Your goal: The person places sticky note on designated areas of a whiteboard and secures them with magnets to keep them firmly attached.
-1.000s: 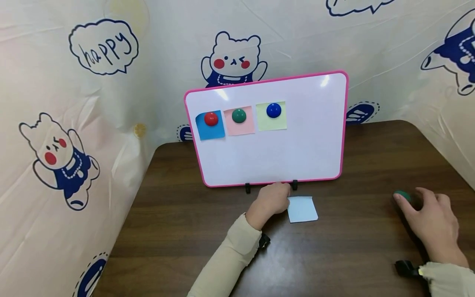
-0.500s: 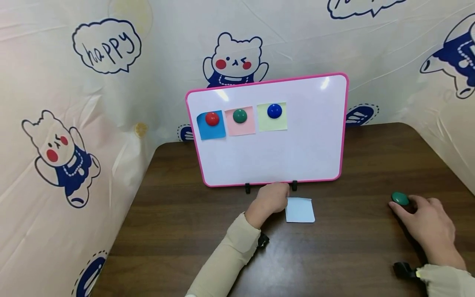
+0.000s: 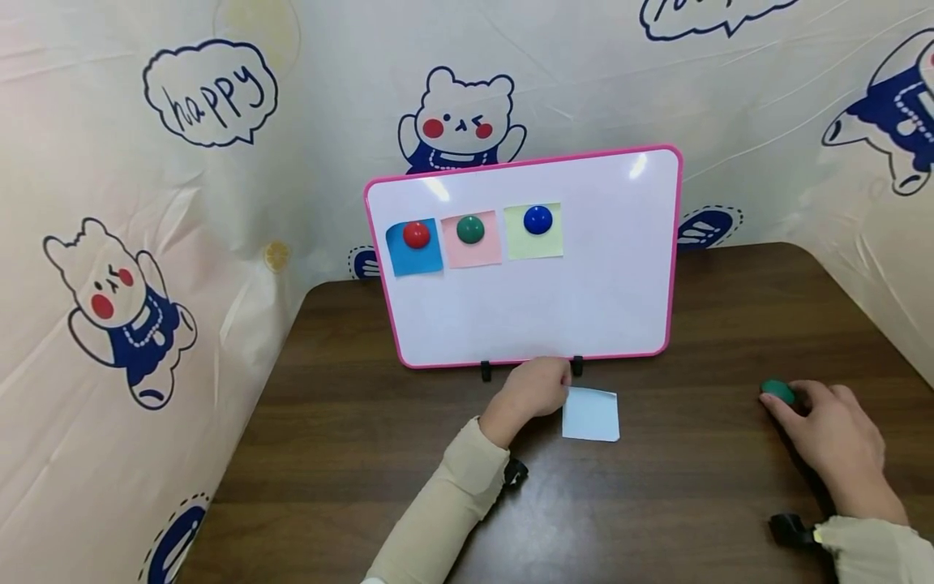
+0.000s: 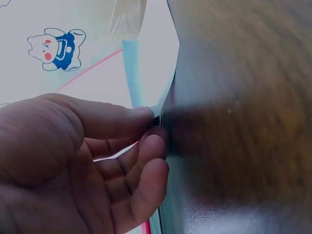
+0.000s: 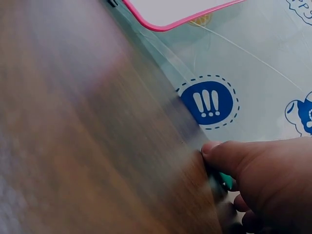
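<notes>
My left hand (image 3: 536, 385) pinches a light blue sticky note (image 3: 590, 414) by one edge, just below the whiteboard. In the left wrist view, thumb and forefinger meet on the note (image 4: 158, 53), the other fingers curled. At the right of the table, my right hand (image 3: 839, 434) holds a round green magnet (image 3: 777, 392) between thumb and fingers. Mostly hidden behind the thumb in the right wrist view, the magnet (image 5: 226, 180) shows only a sliver. On the pink-framed whiteboard (image 3: 613, 300) hang a blue note (image 3: 417, 261), a pink note (image 3: 473, 255) and a pale green note (image 3: 535, 246).
Red (image 3: 416, 234), green (image 3: 470, 229) and blue (image 3: 537, 220) round magnets pin the board's notes. Black feet (image 3: 486, 371) support the board on the dark wooden table (image 3: 328, 454). A printed cloth (image 3: 328, 122) hangs behind and beside the table.
My right hand has shifted slightly left, and the green magnet has moved with it and turned in the fingers. The left hand stays nearly in place; its note has tilted a little.
</notes>
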Action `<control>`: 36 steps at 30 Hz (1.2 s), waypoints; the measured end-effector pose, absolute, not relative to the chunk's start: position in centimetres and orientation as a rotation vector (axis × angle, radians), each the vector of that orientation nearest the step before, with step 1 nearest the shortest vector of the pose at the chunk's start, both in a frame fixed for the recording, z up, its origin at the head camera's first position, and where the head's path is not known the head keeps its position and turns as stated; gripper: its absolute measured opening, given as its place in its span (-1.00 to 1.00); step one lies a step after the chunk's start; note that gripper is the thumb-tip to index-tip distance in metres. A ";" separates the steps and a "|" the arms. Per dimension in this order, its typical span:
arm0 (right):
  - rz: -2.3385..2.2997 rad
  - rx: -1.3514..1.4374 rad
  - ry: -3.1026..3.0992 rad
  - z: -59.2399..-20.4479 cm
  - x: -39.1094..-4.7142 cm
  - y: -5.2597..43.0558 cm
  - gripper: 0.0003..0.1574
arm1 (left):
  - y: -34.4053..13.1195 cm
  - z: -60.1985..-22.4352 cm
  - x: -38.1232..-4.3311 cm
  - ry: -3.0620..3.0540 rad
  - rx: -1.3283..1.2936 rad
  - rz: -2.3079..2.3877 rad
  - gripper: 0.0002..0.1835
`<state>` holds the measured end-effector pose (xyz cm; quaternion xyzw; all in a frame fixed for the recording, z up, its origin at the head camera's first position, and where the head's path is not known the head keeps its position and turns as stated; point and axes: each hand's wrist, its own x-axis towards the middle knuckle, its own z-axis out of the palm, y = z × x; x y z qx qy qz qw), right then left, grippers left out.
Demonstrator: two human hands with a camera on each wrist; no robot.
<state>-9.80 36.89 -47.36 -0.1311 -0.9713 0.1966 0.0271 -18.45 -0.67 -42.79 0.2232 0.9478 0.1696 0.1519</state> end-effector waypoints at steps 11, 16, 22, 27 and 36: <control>0.662 -0.383 -2.925 -47.2 -9.8 36.5 -0.25 | -1.3 -42.6 -18.9 2.715 0.648 0.629 -0.82; 0.662 -0.381 -2.925 -47.0 -9.8 36.5 -0.32 | -1.4 -42.4 -19.1 2.720 0.645 0.632 -0.83; 0.655 -0.361 -2.943 -47.1 -9.8 36.5 -0.32 | -1.5 -42.1 -19.2 2.699 0.634 0.708 -0.89; 0.660 -0.339 -2.946 -47.4 -9.6 36.7 -0.31 | -1.5 -41.9 -19.2 2.676 0.643 0.776 -0.93; 0.679 -0.330 -2.944 -47.1 -9.7 36.8 -0.31 | -1.6 -42.2 -19.3 2.646 0.686 0.903 -0.94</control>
